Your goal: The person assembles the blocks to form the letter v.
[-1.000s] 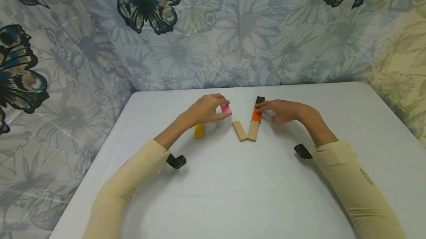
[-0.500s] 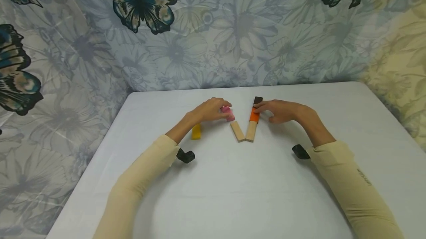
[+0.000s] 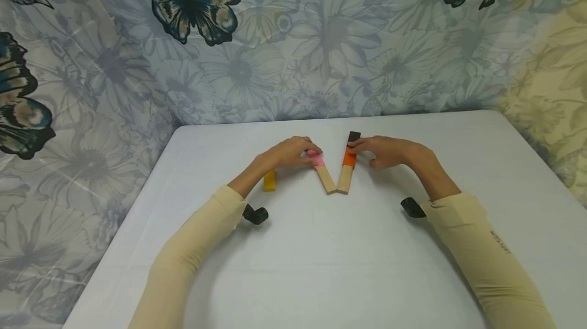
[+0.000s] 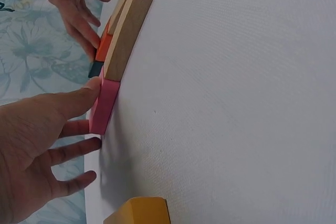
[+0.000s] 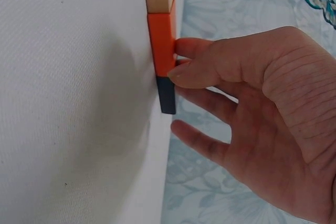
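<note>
My left hand [image 3: 290,153] pinches a pink block [image 4: 106,106] between thumb and index finger, and its other fingers are spread. One end of the pink block meets a plain wooden block [image 3: 326,180]. My right hand [image 3: 390,152] has its thumb and fingers around an orange block [image 5: 161,43], with the thumb tip at the joint with a black block [image 5: 167,95]. Orange and black stand in line beyond a second wooden block [image 3: 345,180]. Together the two rows form a V, with the wooden ends touching at the near point.
A yellow block [image 3: 269,181] lies apart on the white table [image 3: 312,268], below and partly behind the left wrist. Dark wrist cameras are worn on both arms. A butterfly-patterned cloth [image 3: 275,54] hangs behind the table's far edge.
My left hand has lowered the pink block to the table and brought it against the left wooden block's far end. The right hand has stayed on the orange and black row.
</note>
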Tool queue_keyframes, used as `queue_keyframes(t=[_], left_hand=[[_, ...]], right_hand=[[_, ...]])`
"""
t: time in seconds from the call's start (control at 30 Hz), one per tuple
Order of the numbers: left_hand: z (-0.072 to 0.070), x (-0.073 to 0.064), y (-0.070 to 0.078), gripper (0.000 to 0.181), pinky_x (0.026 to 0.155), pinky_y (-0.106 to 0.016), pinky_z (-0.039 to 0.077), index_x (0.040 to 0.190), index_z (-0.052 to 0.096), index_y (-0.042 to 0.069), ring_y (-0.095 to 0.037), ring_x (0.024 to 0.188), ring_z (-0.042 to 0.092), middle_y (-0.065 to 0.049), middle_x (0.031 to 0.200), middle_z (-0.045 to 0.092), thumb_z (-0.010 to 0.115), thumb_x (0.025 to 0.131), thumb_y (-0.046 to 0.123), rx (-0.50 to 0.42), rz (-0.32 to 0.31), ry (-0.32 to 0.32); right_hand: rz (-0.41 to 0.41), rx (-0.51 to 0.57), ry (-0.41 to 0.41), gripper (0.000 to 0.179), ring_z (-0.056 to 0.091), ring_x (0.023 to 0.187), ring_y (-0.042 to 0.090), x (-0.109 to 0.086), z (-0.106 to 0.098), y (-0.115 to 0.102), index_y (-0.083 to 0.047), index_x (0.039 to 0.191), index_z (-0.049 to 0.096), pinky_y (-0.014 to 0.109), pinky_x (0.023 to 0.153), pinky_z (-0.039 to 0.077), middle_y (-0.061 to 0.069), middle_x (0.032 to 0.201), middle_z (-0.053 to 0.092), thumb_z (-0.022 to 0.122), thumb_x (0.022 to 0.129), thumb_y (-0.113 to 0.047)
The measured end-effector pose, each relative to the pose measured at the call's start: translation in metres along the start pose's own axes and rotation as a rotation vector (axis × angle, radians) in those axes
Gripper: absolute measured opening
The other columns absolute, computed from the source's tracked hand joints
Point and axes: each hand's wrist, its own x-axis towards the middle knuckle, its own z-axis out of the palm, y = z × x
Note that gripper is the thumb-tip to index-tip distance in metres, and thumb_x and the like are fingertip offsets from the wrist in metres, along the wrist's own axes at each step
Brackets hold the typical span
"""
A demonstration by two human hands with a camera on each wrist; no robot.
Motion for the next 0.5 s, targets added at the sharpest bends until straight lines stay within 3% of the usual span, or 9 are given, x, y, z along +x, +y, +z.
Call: queue_keyframes(t=[0.5], left_hand=[[0.0063,-0.0034,-0.0017,0.041,0.11,-0.046,0.052,0.143,0.066,0.018,-0.027,0.128,0.062,-0.008,0.14,0.067,0.066,0.104,0.031,0.022,-0.013,0.027]], right_hand=[[0.017,-0.005,-0.013,0.061,0.033,0.154,0.051,0.0009,-0.0014,-0.0025,-0.001,0.147,0.058,0.068,0.123,0.031,0.021,0.164,0.043,0.056,0.087,0.011]])
